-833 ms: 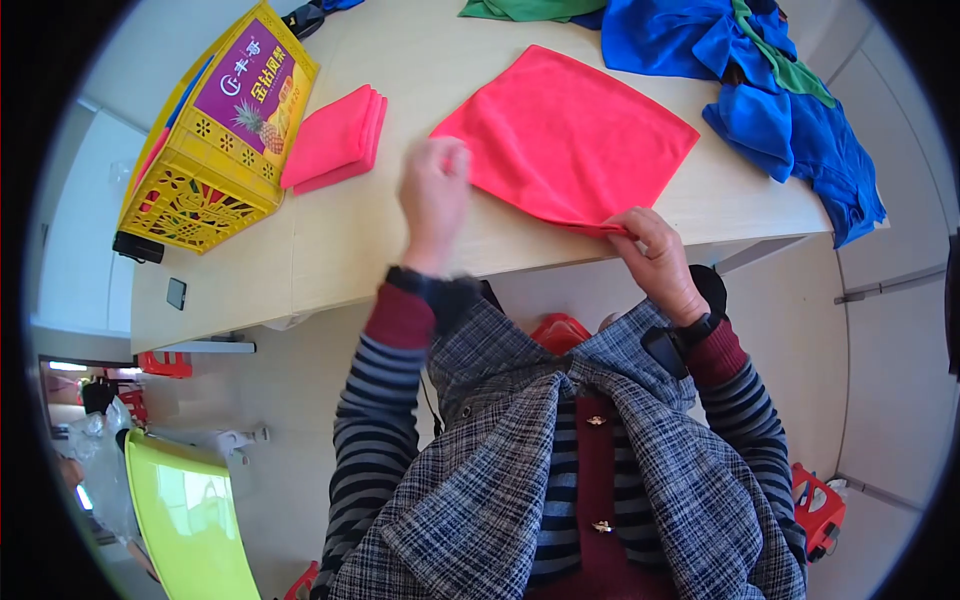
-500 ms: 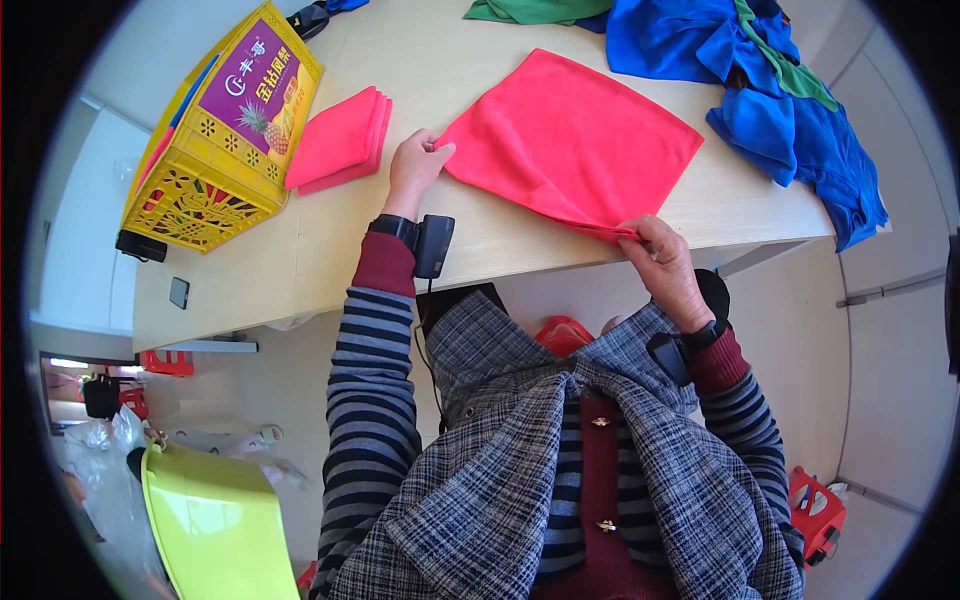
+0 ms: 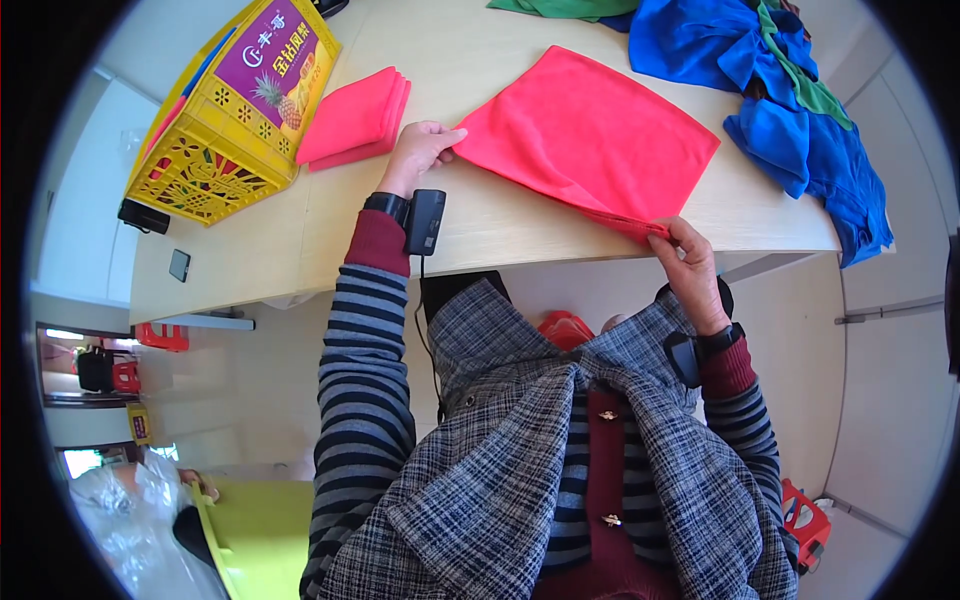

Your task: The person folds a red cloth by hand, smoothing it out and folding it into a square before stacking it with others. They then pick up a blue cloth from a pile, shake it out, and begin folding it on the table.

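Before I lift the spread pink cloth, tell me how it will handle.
The spread pink cloth is probably floppy, as its near edge creases toward the right hand. It looks light for its size, being thin and lying nearly flat on the table. Its matte surface suggests little slipperiness.

Pinkish-red cloth (image 3: pixel 598 130) spread mostly flat on pale tabletop (image 3: pixel 500 232), near edge creased.

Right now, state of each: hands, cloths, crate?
Square pinkish-red fabric cloth, spread out
Left hand, grip shut on that cloth's left corner
Right hand, grip shut on that cloth's near corner
Small pinkish-red fabric stack, folded
Blue and green fabric pile, crumpled
Yellow lattice plastic crate, contents showing through
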